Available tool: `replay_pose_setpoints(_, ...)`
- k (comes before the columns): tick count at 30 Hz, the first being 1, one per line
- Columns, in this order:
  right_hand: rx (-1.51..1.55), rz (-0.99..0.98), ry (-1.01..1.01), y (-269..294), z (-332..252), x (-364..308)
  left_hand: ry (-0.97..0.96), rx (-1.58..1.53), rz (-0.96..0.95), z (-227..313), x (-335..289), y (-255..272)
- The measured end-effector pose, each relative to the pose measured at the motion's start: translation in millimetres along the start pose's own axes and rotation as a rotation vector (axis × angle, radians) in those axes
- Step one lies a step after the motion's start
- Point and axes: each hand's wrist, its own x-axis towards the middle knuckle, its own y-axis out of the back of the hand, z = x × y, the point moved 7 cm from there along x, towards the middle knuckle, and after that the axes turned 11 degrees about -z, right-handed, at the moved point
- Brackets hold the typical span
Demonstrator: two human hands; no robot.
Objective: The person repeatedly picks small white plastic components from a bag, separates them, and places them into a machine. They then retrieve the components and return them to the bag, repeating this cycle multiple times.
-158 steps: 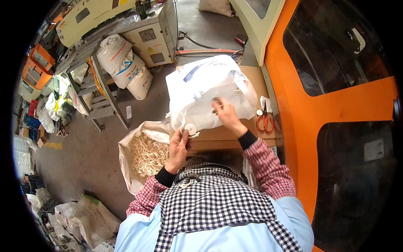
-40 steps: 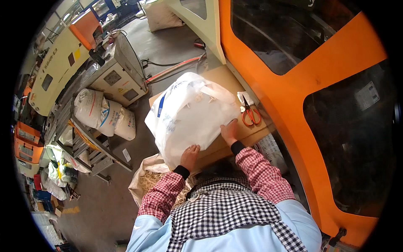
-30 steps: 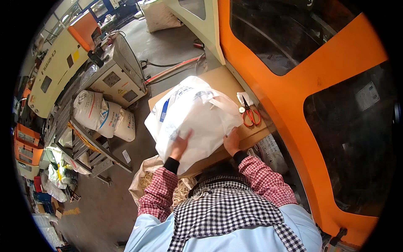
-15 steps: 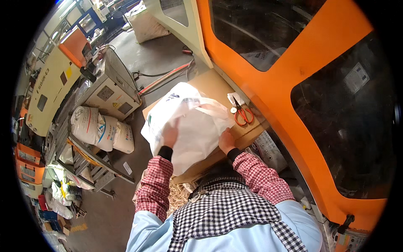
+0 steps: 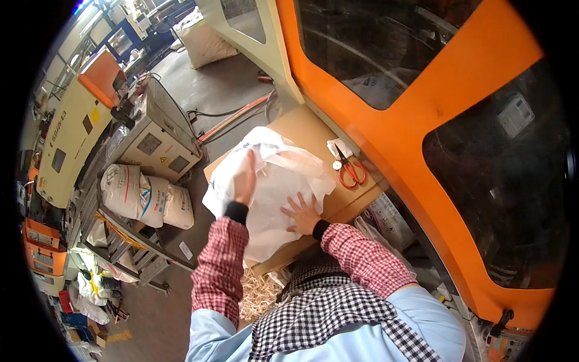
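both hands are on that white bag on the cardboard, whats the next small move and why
Probably a short outward sweep of the left hand toward the far edge of the white bag, while the right hand pins the near part flat. The bag looks rumpled and puffed near the top, its edge hangs past the cardboard sheet, and the orange scissors lie clear to the right.

Under my left hand (image 5: 244, 179) and right hand (image 5: 301, 212) I see a white bag (image 5: 268, 199) of thin, crinkled, faintly glossy plastic. Beyond my fingertips the tabletop (image 5: 304, 130) looks like matt brown board; the scissors (image 5: 348, 171) have glossy orange plastic handles.
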Motion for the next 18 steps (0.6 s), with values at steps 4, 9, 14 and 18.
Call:
replay_pose_setpoints(4, 0.045, 0.023, 0.090, -16, 6, -5, 0.319, -0.130, 0.044, -89, 83, 35)
replay_pose_setpoints(9, 0.079, -0.097, 0.096, -20, 10, 1, 0.185, -0.105, -0.050, -145, 114, 32)
replay_pose_setpoints(14, 0.190, -0.382, 0.037, 17, 2, 10, -0.110, 0.569, -0.415, -140, 3, -53)
replay_pose_setpoints(18, 0.775, -0.091, 0.026, 49, 31, 75, 0.121, 0.775, -1.250, -103, -131, -104)
